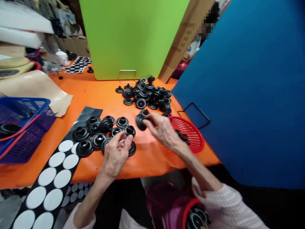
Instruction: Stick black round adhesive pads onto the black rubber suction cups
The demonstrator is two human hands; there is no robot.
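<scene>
My right hand [162,128] is closed on a black round rubber part [140,122], held just above the orange table [100,95]. My left hand [116,152] rests at the table's near edge, fingers pinched over another black part [131,149]. Just left of it several black parts [97,132] stand in a group, some on a black sticker sheet [51,178] with white round spots. A heap of the same black parts [147,93] lies farther back.
A red mesh basket [190,133] sits right of my hands. A blue basket [21,127] stands at the left edge. A green board [131,35] and a blue board [250,89] wall the table. A red tub with black parts [196,216] is on my lap.
</scene>
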